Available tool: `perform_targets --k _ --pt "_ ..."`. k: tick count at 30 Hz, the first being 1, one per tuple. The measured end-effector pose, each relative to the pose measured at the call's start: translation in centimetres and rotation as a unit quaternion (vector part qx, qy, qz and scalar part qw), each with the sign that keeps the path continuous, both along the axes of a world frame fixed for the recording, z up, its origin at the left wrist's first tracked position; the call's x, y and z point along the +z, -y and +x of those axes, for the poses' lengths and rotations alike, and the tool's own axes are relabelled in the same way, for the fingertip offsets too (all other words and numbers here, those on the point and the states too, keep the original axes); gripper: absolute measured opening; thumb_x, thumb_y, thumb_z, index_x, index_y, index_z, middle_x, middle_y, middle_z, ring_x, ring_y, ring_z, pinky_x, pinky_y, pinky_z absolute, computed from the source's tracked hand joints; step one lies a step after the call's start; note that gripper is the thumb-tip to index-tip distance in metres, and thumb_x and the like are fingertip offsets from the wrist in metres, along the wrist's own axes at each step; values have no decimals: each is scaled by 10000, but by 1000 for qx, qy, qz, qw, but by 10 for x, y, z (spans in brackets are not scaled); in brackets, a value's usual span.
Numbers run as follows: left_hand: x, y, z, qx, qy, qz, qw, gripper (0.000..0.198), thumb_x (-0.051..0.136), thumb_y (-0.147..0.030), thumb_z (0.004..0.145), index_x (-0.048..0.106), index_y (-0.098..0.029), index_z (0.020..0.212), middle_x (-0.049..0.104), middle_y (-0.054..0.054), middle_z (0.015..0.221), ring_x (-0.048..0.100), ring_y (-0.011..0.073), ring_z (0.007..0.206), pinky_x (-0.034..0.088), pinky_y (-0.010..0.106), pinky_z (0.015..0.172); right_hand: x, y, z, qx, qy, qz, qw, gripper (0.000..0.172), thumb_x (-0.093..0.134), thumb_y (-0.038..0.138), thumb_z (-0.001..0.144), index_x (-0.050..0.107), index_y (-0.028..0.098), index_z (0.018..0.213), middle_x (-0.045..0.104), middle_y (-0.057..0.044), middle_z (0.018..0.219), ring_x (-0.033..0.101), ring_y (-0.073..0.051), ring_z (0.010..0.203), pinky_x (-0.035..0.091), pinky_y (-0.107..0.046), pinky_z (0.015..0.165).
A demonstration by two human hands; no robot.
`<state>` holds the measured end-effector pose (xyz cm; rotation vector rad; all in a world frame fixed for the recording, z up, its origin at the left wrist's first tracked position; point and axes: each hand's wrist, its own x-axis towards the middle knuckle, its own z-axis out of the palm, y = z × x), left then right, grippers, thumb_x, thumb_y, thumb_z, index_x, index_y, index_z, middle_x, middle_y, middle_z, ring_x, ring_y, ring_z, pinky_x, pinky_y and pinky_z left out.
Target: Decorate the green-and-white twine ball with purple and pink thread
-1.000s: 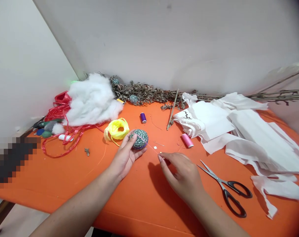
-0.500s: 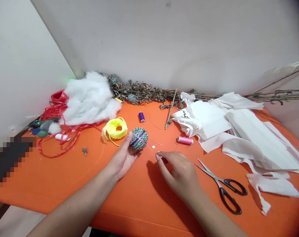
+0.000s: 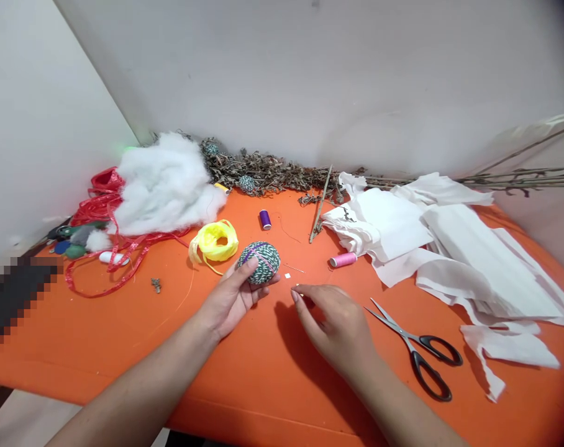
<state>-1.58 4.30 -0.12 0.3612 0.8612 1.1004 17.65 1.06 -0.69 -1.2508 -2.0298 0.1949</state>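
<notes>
My left hand (image 3: 228,298) cradles a round ball of green and white twine (image 3: 262,262), wrapped with thin purple and pink thread bands. My right hand (image 3: 333,326) hovers just right of the ball, thumb and fingertips pinched close together. Any fine thread between them is too thin to tell. Near those fingertips, a thin needle (image 3: 294,268) and a tiny white square (image 3: 287,275) lie on the orange table (image 3: 226,347). Black-handled scissors (image 3: 417,354) rest to the right of my right hand.
A purple thread spool (image 3: 264,219), pink thread spool (image 3: 342,259) and yellow raffia coil (image 3: 214,241) lie nearby. White fabric strips (image 3: 468,261) cover the right side. White stuffing (image 3: 163,186), red ribbon (image 3: 107,248) and dried twigs (image 3: 263,175) line the back left.
The twine ball has turned in my left hand, bringing its purple and pink bands to the top. The pink spool has shifted position. My right hand stays pinched near the ball.
</notes>
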Motion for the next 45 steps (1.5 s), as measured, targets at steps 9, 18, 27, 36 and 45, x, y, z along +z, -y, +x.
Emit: perform_targets --k 9,18,27,36,45 --pt "1 -6 1 31 27 -13 999 330 599 -424 909 619 -173 1122 712 94 996 715 168 765 568 215 588 1 -1 -1 -2 5 1 1000 131 543 193 932 671 183 903 745 -42 776 675 -179 667 467 -307 640" --pt "3 -5 1 26 21 -27 999 296 658 -276 876 590 -134 1128 704 123 1011 728 206 845 591 219 635 1 -1 -1 2 11 6 1000 137 538 185 933 669 179 890 745 -46 759 678 -180 653 462 -302 624" --pt "-1 -8 1 90 -3 -8 996 307 648 -461 872 631 -206 1043 680 19 906 643 102 657 506 173 492 -1 0 -1 -4 16 4 1000 153 529 202 938 673 187 887 748 -45 766 683 -181 665 463 -302 623" --pt "-9 -7 2 69 -101 3 993 513 603 -589 849 568 -187 1166 713 107 965 719 180 735 539 223 550 -2 1 -1 -1 8 6 1000 128 545 195 932 670 186 906 749 -47 780 683 -176 669 473 -299 630" --pt "-7 -5 -1 52 -157 29 986 494 774 -435 761 565 -222 1154 693 59 958 699 153 747 512 198 568 1 1 1 -16 -12 26 999 109 556 188 927 664 183 925 753 -34 796 668 -160 658 483 -292 653"
